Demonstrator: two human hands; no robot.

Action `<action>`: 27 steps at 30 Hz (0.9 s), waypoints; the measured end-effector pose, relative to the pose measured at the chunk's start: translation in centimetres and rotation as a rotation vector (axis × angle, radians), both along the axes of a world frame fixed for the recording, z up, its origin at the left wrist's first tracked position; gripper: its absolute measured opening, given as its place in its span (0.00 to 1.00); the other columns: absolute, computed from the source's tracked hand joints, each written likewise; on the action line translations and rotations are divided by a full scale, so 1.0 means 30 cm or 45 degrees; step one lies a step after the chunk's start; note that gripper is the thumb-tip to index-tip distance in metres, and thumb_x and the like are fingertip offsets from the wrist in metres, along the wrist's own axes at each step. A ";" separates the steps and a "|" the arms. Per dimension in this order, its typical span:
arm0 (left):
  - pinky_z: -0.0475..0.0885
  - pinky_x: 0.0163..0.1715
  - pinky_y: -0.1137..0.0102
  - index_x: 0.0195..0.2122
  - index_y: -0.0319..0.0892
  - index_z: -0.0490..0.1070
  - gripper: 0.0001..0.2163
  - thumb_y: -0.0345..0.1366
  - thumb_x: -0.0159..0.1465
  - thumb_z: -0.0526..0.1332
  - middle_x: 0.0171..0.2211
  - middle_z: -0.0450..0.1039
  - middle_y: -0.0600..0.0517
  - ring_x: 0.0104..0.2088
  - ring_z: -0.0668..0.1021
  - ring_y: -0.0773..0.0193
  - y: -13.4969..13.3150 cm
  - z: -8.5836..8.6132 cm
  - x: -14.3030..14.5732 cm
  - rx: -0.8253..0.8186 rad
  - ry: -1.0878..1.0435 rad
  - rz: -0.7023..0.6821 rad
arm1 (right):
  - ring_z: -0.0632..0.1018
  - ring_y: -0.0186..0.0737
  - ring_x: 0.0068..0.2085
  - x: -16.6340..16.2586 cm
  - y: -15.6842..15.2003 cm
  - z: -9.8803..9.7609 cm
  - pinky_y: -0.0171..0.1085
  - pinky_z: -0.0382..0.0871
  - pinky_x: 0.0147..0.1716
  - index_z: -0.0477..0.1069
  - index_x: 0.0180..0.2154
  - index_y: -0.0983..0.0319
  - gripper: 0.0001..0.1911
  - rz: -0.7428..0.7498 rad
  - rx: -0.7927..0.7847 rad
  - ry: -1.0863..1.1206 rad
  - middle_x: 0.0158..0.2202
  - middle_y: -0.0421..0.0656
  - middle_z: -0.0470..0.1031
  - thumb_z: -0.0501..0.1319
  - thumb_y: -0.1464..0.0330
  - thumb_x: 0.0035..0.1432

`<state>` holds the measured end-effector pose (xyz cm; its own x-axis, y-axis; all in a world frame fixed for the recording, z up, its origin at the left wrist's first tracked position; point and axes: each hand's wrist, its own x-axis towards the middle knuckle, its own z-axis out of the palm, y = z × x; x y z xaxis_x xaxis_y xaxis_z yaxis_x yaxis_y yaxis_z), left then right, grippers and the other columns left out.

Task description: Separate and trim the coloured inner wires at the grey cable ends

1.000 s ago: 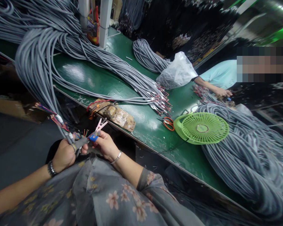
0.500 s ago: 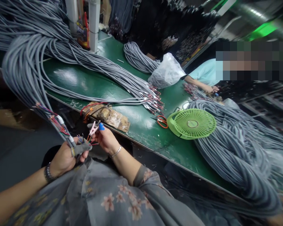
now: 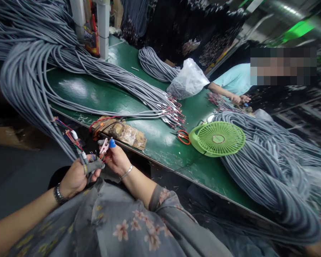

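My left hand (image 3: 76, 175) is closed around the end of a grey cable (image 3: 82, 157), with a grey cover on one finger. Thin coloured wires (image 3: 94, 155) fan out from the cable end towards the other hand. In my right hand (image 3: 118, 160), a pale pink clip (image 3: 104, 146) is pinched at the wires. That thumb wears a blue fingertip cover (image 3: 112, 143). More stripped cable ends (image 3: 72, 137) with coloured wires hang just beyond my left hand. Exactly which wire the clip touches is too small to tell.
A green-topped table (image 3: 117, 130) bears a big grey cable bundle (image 3: 117, 78), a wooden block (image 3: 128, 135), orange-handled scissors (image 3: 183, 137) and a green fan (image 3: 219, 139). More cables (image 3: 267, 171) lie at the right. Across the table, a person's hands (image 3: 239, 99) work near a plastic bag (image 3: 188, 80).
The pink clip has tilted and come lower, closer to the wires at my left fingers. Both hands have drawn slightly nearer each other. The left hand keeps hold of the cable.
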<state>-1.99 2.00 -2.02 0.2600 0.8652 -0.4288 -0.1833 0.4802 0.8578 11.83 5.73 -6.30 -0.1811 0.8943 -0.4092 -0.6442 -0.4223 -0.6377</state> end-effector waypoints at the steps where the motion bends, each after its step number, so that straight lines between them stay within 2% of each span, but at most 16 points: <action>1: 0.61 0.15 0.73 0.20 0.41 0.77 0.16 0.46 0.43 0.79 0.14 0.69 0.54 0.15 0.67 0.70 0.000 -0.002 -0.002 0.014 0.004 -0.002 | 0.76 0.37 0.30 0.002 0.000 0.002 0.34 0.72 0.31 0.77 0.32 0.60 0.26 0.017 -0.001 0.000 0.28 0.40 0.78 0.75 0.44 0.56; 5: 0.61 0.15 0.72 0.20 0.41 0.77 0.16 0.47 0.44 0.78 0.13 0.69 0.54 0.14 0.68 0.70 -0.011 -0.002 -0.012 0.056 0.019 -0.004 | 0.75 0.36 0.29 0.022 -0.001 0.020 0.33 0.71 0.28 0.76 0.33 0.60 0.30 0.136 -0.024 0.033 0.29 0.41 0.78 0.67 0.38 0.61; 8: 0.62 0.15 0.72 0.19 0.42 0.77 0.16 0.47 0.42 0.79 0.13 0.70 0.54 0.14 0.68 0.69 -0.028 0.007 -0.015 0.061 0.037 0.005 | 0.75 0.35 0.29 0.036 -0.009 0.033 0.32 0.72 0.29 0.76 0.33 0.60 0.30 0.184 -0.024 0.051 0.30 0.41 0.78 0.66 0.39 0.63; 13: 0.62 0.16 0.72 0.18 0.43 0.77 0.15 0.46 0.43 0.78 0.13 0.70 0.54 0.14 0.68 0.69 -0.036 0.018 -0.010 0.091 0.051 0.066 | 0.71 0.34 0.28 0.041 -0.026 0.036 0.33 0.71 0.29 0.77 0.35 0.60 0.23 0.104 0.104 -0.049 0.26 0.38 0.74 0.74 0.47 0.58; 18: 0.62 0.15 0.71 0.20 0.43 0.77 0.13 0.45 0.44 0.77 0.13 0.70 0.55 0.14 0.68 0.69 -0.023 0.016 0.000 0.107 0.040 0.078 | 0.70 0.37 0.28 0.035 -0.038 0.005 0.37 0.70 0.31 0.75 0.30 0.59 0.31 -0.049 0.209 -0.298 0.24 0.39 0.72 0.70 0.38 0.56; 21: 0.63 0.16 0.71 0.20 0.44 0.77 0.13 0.44 0.44 0.76 0.13 0.70 0.55 0.14 0.68 0.69 -0.020 0.017 0.004 0.104 0.043 0.082 | 0.70 0.37 0.28 0.033 -0.038 -0.007 0.37 0.70 0.32 0.74 0.28 0.58 0.31 -0.107 0.258 -0.411 0.23 0.38 0.69 0.68 0.37 0.57; 25: 0.63 0.16 0.71 0.19 0.44 0.76 0.13 0.44 0.44 0.76 0.14 0.71 0.54 0.14 0.68 0.68 -0.018 0.014 0.004 0.085 0.059 0.089 | 0.72 0.38 0.29 0.025 -0.023 0.004 0.36 0.71 0.31 0.78 0.35 0.60 0.29 0.060 0.116 -0.129 0.27 0.40 0.74 0.70 0.39 0.58; 27: 0.63 0.16 0.71 0.18 0.43 0.75 0.13 0.44 0.43 0.76 0.14 0.71 0.54 0.14 0.69 0.69 -0.018 0.012 0.002 0.062 0.064 0.094 | 0.74 0.37 0.30 0.020 -0.014 0.011 0.35 0.72 0.31 0.79 0.36 0.61 0.27 0.076 0.065 -0.009 0.30 0.41 0.77 0.72 0.42 0.58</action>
